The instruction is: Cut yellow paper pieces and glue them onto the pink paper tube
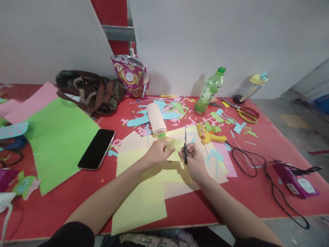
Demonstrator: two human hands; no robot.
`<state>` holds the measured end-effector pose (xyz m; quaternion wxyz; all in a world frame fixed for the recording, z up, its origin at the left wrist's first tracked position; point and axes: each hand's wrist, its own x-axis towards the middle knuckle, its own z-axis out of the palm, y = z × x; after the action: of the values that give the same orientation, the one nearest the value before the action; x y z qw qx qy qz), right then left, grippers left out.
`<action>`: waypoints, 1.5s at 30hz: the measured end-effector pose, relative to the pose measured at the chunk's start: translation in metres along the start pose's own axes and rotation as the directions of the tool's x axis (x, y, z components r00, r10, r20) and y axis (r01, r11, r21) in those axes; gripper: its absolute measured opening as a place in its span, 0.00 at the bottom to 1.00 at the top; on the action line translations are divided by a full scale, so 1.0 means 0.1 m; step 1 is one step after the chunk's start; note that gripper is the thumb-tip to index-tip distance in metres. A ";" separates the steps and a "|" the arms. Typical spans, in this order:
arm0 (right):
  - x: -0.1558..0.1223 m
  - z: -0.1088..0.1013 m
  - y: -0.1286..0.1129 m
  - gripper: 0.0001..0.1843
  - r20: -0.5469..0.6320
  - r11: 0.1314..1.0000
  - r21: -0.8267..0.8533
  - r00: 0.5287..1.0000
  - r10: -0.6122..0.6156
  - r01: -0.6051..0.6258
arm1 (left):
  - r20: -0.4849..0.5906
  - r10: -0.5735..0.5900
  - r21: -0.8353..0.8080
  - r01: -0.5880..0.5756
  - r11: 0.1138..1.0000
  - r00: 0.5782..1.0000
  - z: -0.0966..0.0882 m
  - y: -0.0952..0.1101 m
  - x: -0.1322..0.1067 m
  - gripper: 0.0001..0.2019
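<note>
My left hand (155, 153) pinches a small piece of yellow paper (175, 151) over the red table (77, 199). Beside it my right hand (193, 158) grips black-handled scissors (185, 145), blades pointing away from me along the paper's right edge. Under both hands lie larger yellow and cream sheets (144, 195). A bottle wrapped in pink paper (156, 119) lies just beyond my left hand.
A black phone (97, 149) rests on a green sheet (59, 140) at left. A yellow glue gun (208, 135) with black cable lies right of the scissors. Farther back are a green bottle (210, 90), red-handled scissors (244, 112), a snack bag (131, 75), a handbag (89, 91), paper scraps.
</note>
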<state>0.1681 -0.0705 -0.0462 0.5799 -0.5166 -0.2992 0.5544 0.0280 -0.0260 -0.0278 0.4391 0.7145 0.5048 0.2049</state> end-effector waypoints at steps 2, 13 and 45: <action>0.00 0.00 -0.01 0.20 -0.014 1.000 0.018 1.000 0.005 -0.005 | -0.026 0.021 -0.117 -0.024 0.993 0.999 0.01 -0.02 0.00 0.09; 0.01 0.01 -0.02 0.21 -0.039 0.999 0.053 0.999 0.011 -0.009 | 0.153 0.197 -0.279 -0.149 0.949 0.968 -0.19 -0.05 0.01 0.08; -0.12 -0.02 -0.06 0.25 0.527 0.991 -0.019 0.841 0.125 -0.136 | -0.044 0.141 -0.061 -0.144 0.988 0.989 -0.57 0.12 -0.10 0.15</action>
<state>0.1692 -0.0816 -0.0387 0.4416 -0.3584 -0.4054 0.7157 -0.0115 -0.0121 0.0137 0.4360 0.7299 0.4543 0.2660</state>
